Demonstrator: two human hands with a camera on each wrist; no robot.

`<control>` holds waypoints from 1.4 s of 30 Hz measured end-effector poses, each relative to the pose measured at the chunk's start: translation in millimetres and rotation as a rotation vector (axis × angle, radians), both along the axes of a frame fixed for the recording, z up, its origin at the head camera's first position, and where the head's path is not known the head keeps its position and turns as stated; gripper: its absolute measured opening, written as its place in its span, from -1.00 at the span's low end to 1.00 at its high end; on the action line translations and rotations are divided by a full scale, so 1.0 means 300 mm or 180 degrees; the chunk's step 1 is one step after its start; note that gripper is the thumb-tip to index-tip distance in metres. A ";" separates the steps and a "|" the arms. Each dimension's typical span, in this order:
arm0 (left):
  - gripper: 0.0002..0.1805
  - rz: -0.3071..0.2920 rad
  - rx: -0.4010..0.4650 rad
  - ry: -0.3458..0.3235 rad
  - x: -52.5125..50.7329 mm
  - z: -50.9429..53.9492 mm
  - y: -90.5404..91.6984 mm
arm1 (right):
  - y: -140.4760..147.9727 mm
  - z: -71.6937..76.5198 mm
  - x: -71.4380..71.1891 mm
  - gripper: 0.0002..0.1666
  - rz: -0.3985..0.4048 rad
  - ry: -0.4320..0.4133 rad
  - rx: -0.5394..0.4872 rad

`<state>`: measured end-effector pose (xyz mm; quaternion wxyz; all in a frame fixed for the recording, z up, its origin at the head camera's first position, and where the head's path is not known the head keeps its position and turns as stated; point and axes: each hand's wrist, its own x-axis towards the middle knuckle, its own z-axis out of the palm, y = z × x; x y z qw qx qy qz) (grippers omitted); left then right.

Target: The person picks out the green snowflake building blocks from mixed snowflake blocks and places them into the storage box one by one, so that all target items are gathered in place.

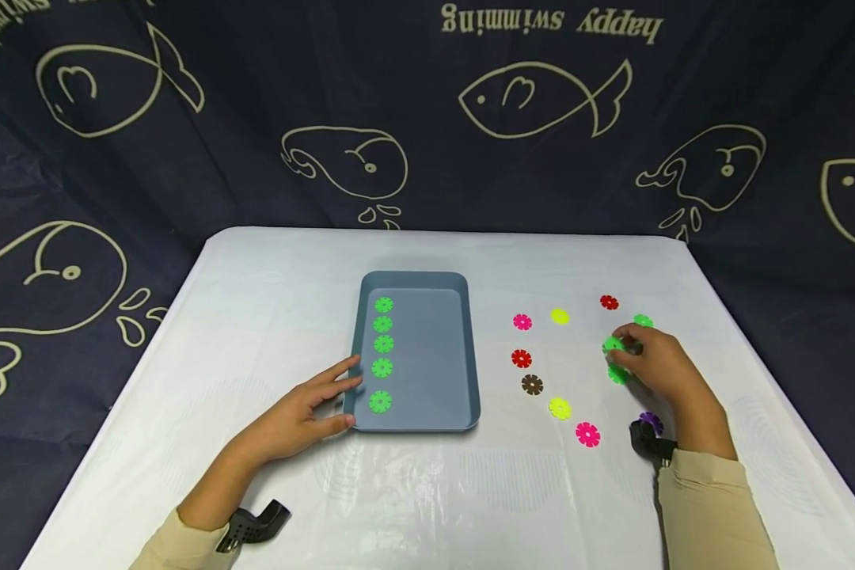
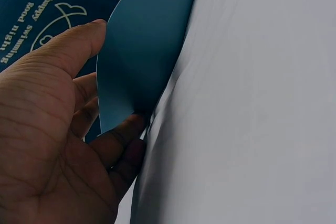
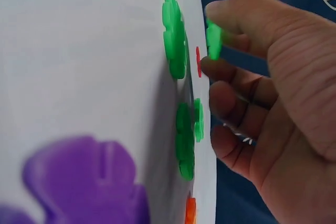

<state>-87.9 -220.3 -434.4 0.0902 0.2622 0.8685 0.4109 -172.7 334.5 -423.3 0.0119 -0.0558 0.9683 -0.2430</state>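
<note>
My left hand (image 1: 295, 416) touches the left side of a grey-blue tray (image 1: 473, 380) with spread fingers; the left wrist view shows this hand (image 2: 58, 124) with its fingertips at the tray's wall (image 2: 142, 40). Several green notched discs (image 1: 383, 343) form a column along the tray's left side. To the right of the tray, my right hand (image 1: 659, 364) pinches a green disc (image 1: 613, 344). That pinched disc (image 3: 213, 39) is between thumb and fingers of the right hand (image 3: 273, 77) in the right wrist view. Another green disc (image 1: 618, 374) lies just below the fingers, and one more (image 1: 643, 321) above.
Right of the tray lie pink discs (image 1: 522, 322) (image 1: 587, 435), yellow discs (image 1: 559, 317) (image 1: 560, 408), red discs (image 1: 521, 359) (image 1: 609, 302) and a brown disc (image 1: 532, 385). A purple disc (image 1: 651, 422) is by the right wrist. Dark printed cloth (image 1: 427, 95) hangs behind the white table (image 1: 285, 269).
</note>
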 end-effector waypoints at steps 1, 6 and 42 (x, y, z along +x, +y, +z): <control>-0.26 0.0003 -0.0001 0.0002 0.000 -0.001 0.000 | -0.001 0.000 -0.001 -0.61 -0.0002 0.0009 -0.0005; -0.26 0.0005 -0.0008 0.0025 -0.001 -0.002 -0.001 | -0.004 0.005 -0.004 -0.60 0.0009 0.0031 -0.0050; -0.28 0.0023 0.0026 0.0031 -0.002 0.000 0.002 | -0.223 0.141 -0.114 -0.65 0.0501 0.0321 -0.0243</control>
